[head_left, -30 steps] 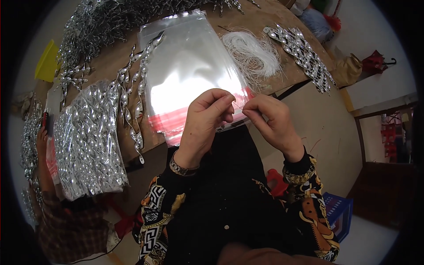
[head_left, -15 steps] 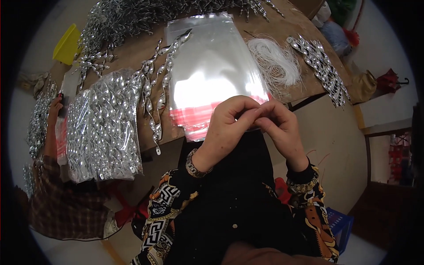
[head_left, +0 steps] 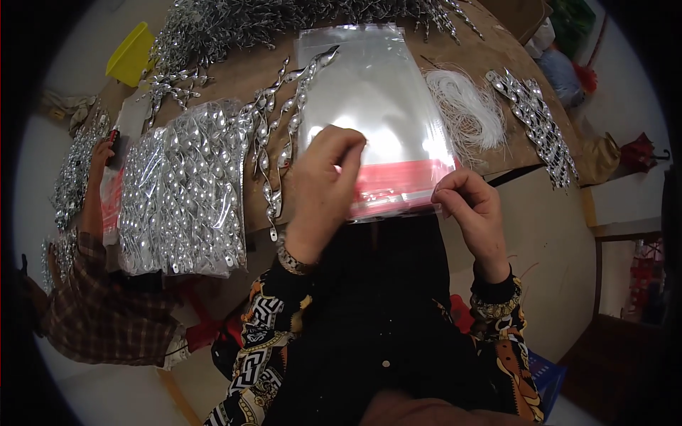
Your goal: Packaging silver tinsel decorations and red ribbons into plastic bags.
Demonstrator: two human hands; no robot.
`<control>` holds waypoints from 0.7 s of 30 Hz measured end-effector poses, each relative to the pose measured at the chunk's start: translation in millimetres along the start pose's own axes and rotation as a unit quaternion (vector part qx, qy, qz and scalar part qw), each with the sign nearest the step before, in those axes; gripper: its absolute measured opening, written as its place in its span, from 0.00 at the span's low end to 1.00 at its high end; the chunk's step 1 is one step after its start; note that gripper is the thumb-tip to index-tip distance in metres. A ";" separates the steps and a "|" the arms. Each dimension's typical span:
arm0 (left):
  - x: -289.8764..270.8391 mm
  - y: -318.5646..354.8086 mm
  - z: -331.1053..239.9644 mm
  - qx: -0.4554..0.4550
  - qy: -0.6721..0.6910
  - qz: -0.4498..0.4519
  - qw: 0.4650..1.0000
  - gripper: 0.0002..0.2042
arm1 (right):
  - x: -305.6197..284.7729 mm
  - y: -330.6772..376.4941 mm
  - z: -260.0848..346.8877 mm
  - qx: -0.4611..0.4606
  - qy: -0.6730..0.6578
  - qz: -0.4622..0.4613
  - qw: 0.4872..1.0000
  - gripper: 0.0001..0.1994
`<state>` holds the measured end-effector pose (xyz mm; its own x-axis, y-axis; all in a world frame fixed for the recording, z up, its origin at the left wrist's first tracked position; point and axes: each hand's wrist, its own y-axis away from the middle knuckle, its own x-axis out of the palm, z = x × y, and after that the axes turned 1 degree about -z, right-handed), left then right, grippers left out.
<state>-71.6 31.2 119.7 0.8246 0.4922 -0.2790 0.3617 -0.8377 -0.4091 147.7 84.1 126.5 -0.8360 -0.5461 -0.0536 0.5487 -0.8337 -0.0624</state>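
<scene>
A stack of clear plastic bags with red bands near the close end lies in front of me. My right hand pinches at the near right corner of the top bag, thumb against forefinger. Above the left side of the stack, my left hand is curled with thumb and fingertips together; whatever it may hold is too small to make out. Left of the stack, twisted silver strands hang over the table edge. Farther left sits a full clear bag of silver twisted strands.
A white string bundle lies right of the stack, beside more silver strands. Silver tinsel is heaped at the back of the brown table. On the left are a yellow container and another person's arm.
My hands were together over the near right end of the stack and are now apart. The left moved left and farther up over the bags; the right stays at the corner, slightly lower.
</scene>
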 end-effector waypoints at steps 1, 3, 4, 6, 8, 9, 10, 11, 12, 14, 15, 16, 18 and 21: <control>-10.1 -6.7 3.3 0.077 -0.138 -0.022 0.987 0.08 | -1.9 -0.2 -0.6 -0.003 0.001 -0.002 1.000 0.01; -23.7 -14.7 16.0 0.109 -0.265 -0.049 0.957 0.10 | -1.7 -0.5 -2.1 -0.007 0.004 -0.002 1.000 0.01; -30.0 -16.5 20.9 0.138 -0.387 -0.075 0.909 0.11 | -0.7 -0.8 -1.4 -0.005 0.005 -0.003 1.000 0.01; -38.8 -16.9 30.6 0.098 -0.433 -0.058 0.894 0.12 | 0.3 -0.6 -1.3 -0.003 0.007 -0.004 1.000 0.01; -43.7 -15.8 38.7 0.056 -0.493 -0.034 0.868 0.14 | 0.4 0.2 -3.6 -0.001 0.014 0.023 1.000 0.01; -45.0 -15.0 45.7 0.057 -0.493 -0.034 0.868 0.14 | 1.2 0.6 -2.8 -0.001 0.014 0.022 1.000 0.01; -44.8 -14.9 52.2 0.051 -0.490 -0.035 0.870 0.14 | 2.8 1.2 -2.2 -0.004 0.028 0.030 0.999 0.01; -44.9 -14.7 57.3 0.045 -0.487 -0.036 0.872 0.14 | 3.7 1.8 -1.9 -0.006 0.041 0.039 0.998 0.01; -45.6 -14.1 61.3 0.045 -0.487 -0.035 0.872 0.14 | 3.9 2.3 -2.1 -0.006 0.041 0.038 0.998 0.01; -45.0 -15.1 61.4 0.051 -0.480 -0.044 0.875 0.14 | 3.4 3.1 -3.2 0.002 0.044 0.045 0.998 0.01; -44.9 -15.2 59.6 0.051 -0.480 -0.043 0.874 0.14 | 3.1 3.2 -3.9 0.002 0.044 0.045 0.998 0.01; -44.1 -16.6 53.9 0.065 -0.470 -0.053 0.879 0.14 | 2.4 3.3 -4.4 -0.005 0.043 0.040 0.998 0.01; -44.1 -17.6 47.6 0.080 -0.460 -0.062 0.882 0.14 | 1.2 3.1 -4.8 -0.011 0.043 0.035 0.998 0.01; -46.3 -15.5 39.5 0.095 -0.392 -0.073 0.912 0.15 | 0.5 3.1 -3.9 -0.005 0.032 0.031 0.999 0.01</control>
<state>-132.5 30.8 104.6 0.1817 0.6748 -0.7153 0.2991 -0.7309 -0.6135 149.0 81.6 122.4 -0.7983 -0.5898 -0.1213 0.5995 -0.7975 -0.0674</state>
